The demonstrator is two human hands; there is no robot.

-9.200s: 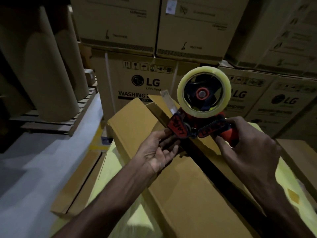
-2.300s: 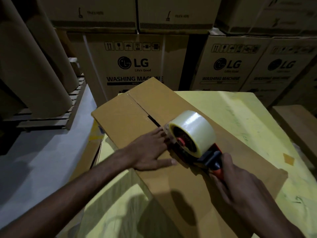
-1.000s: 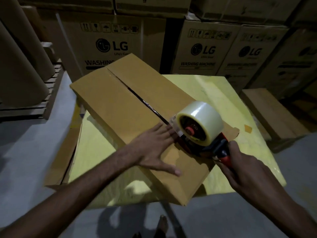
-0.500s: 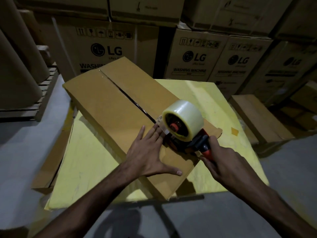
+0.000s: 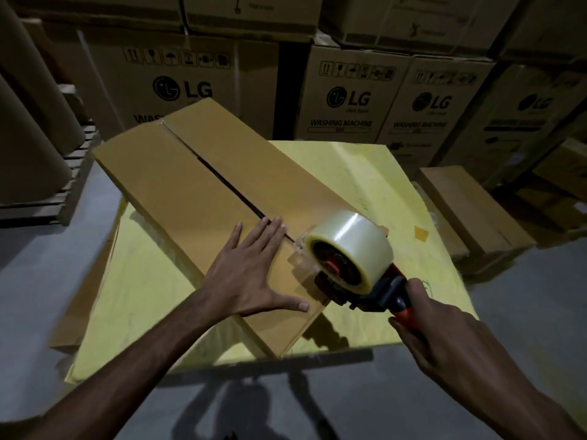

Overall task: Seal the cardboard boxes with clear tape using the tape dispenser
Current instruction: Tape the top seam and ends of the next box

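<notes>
A long flat cardboard box (image 5: pixel 178 185) lies slantwise on a yellow table (image 5: pixel 365 185), its two top flaps meeting in a dark centre seam. My left hand (image 5: pixel 251 274) presses flat on the near end of the box, fingers straight and spread, just left of the seam. My right hand (image 5: pixel 444 338) grips the red and black handle of the tape dispenser (image 5: pixel 352 262), which carries a thick roll of clear tape. The dispenser's front sits on the seam near the box's near end, right beside my left fingertips.
Stacked LG washing machine cartons (image 5: pixel 346 96) form a wall behind the table. Large brown paper rolls (image 5: pixel 28 122) stand on a wooden pallet at the left. Another flat cardboard box (image 5: pixel 473 204) lies on the floor to the right. Grey floor surrounds the table.
Over the last second the dispenser has stayed at the near end of the seam. My left hand has spread flatter beside it. The view has shifted slightly.
</notes>
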